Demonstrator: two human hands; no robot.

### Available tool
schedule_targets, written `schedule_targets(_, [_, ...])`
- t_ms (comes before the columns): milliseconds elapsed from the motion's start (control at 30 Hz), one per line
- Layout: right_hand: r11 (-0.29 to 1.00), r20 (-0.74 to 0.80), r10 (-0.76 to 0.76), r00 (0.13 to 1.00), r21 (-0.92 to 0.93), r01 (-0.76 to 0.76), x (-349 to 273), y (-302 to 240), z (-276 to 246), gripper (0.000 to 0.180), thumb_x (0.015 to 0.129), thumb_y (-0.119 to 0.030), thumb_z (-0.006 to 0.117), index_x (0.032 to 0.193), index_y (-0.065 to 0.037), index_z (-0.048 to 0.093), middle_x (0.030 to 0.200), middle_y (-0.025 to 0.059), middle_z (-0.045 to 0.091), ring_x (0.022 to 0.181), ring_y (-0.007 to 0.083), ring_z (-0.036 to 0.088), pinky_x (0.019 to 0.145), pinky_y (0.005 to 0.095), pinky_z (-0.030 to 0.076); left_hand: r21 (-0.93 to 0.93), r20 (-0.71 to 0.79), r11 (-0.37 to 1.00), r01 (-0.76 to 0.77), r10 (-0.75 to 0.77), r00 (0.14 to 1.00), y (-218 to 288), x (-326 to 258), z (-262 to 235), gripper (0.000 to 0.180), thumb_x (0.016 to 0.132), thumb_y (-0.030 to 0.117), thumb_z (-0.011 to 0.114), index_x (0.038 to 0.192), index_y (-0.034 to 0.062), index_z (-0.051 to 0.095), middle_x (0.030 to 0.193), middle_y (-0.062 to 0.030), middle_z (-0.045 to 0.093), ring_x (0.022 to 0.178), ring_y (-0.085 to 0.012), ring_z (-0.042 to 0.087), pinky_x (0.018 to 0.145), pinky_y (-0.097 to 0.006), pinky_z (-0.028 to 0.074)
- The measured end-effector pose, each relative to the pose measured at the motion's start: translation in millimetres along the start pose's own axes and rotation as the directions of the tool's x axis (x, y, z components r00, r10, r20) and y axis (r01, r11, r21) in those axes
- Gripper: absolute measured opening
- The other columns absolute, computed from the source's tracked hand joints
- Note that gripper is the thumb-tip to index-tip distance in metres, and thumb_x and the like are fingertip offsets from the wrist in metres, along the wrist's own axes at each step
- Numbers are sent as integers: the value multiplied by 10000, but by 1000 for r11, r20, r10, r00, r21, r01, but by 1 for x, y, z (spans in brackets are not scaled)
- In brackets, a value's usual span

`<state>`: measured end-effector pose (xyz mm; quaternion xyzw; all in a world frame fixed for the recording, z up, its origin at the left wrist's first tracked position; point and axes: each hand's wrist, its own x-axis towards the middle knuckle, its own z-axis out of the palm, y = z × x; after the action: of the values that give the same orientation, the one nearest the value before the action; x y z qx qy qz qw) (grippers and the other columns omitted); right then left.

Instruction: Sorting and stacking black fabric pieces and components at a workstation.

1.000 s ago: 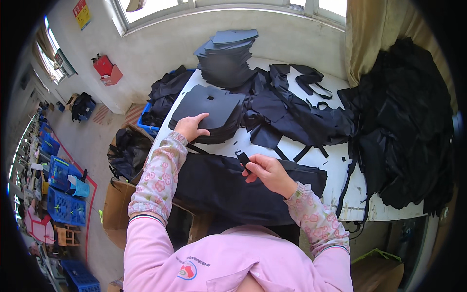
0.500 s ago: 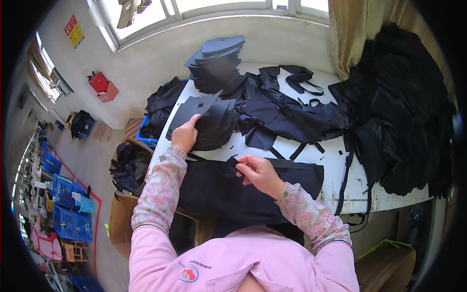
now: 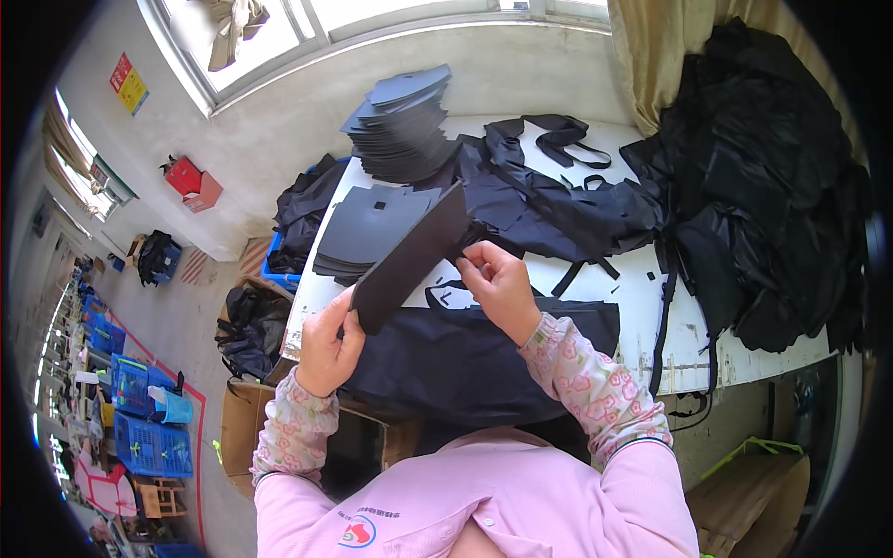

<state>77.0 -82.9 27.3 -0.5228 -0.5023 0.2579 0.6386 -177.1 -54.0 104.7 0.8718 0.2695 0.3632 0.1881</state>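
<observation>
Black stiff panel, lifted off the low stack near the worktop's left edge, sits tilted between left hand and right hand, both grips closed on it, above unfinished black fabric at the near edge.

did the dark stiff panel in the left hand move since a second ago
Yes. The dark stiff panel came up off the flat stack on the white table, toward the person; both left hand and right hand hold it.

Sunlit window, pale wall, grey floor, beige curtain.
</observation>
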Motion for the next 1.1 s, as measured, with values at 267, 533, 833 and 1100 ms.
schedule_targets(267, [989,-74,-26,997,-144,15,-14,-1,-13,112,840,-120,682,863,-16,648,728,55,618,540,137,537,532,283,434,-101,-38,994,47,-51,998,-4,-2,6,301,980,77,505,1244,-32,598,971,-176,716,842,-275,720,735,-310,531])
schedule_targets(533, [989,-52,-109,993,-105,103,-20,3,-18,115,813,-74,704,904,-24,653,797,73,631,629,179,591,605,290,480,-171,392,940,-295,340,855,9,16,2,381,875,37,624,1255,17,632,1183,-206,661,1026,-330,672,866,-360,533])
schedule_targets(833, [945,454,-160,877,326,4,-20,-7,-20,201,974,-174,620,1111,-38,678,1089,68,617,1000,131,586,893,303,486,-147,11,965,-217,221,975,5,22,64,370,777,52,789,1129,21,679,1026,-108,624,924,-246,620,823,-331,501])
schedule_targets(1100, [798,827,193,529,181,-575,-7,-38,-69,303,982,-231,601,1234,-62,606,1107,34,633,976,105,588,838,295,497,103,56,888,-448,444,894,11,39,60,254,732,-10,767,968,55,700,902,-64,657,775,-249,619,733,-359,484])
